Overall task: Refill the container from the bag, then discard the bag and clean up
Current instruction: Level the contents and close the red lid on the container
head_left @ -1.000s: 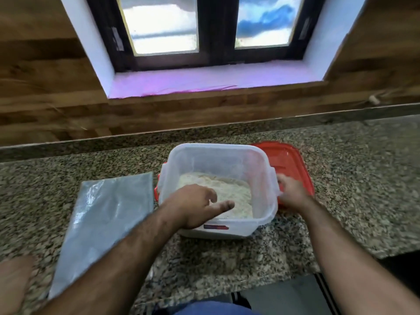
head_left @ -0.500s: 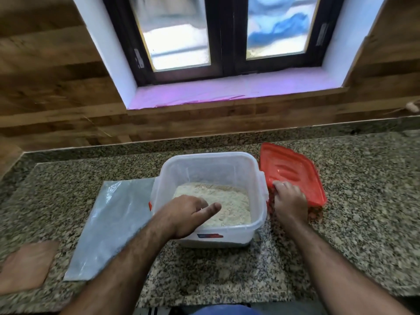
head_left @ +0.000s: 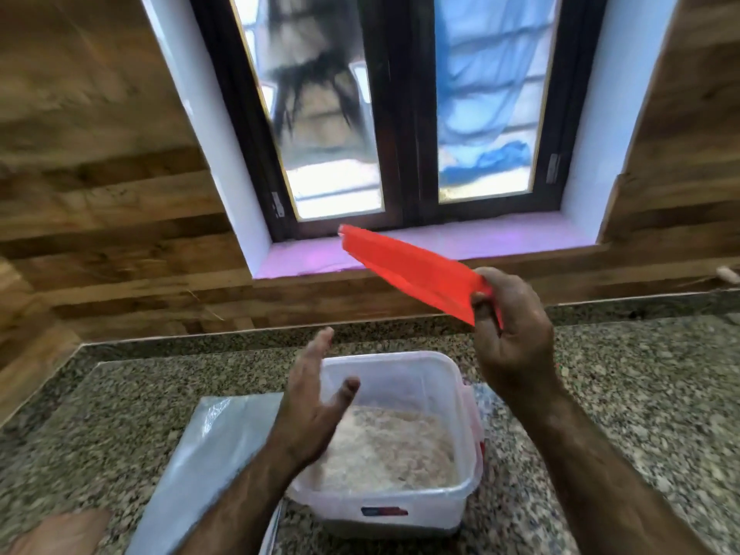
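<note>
A clear square plastic container [head_left: 400, 378] stands on the granite counter, partly filled with pale grain. My right hand [head_left: 512, 330] grips the red lid [head_left: 408, 270] by its near corner and holds it tilted in the air above and behind the container. My left hand [head_left: 316, 398] hovers over the container's left rim, fingers spread and palm facing right, holding nothing. The empty, flattened clear plastic bag [head_left: 216, 454] lies on the counter to the container's left, partly under my left forearm.
The granite counter [head_left: 620, 394] runs to a wood-panelled wall with a dark-framed window [head_left: 400, 114] and a pink-lit sill. A brownish flat object [head_left: 60, 532] lies at the counter's near left corner.
My right hand has lifted the red lid off the counter into the air. My left hand has risen out of the container and opened. The view has tilted upward.
</note>
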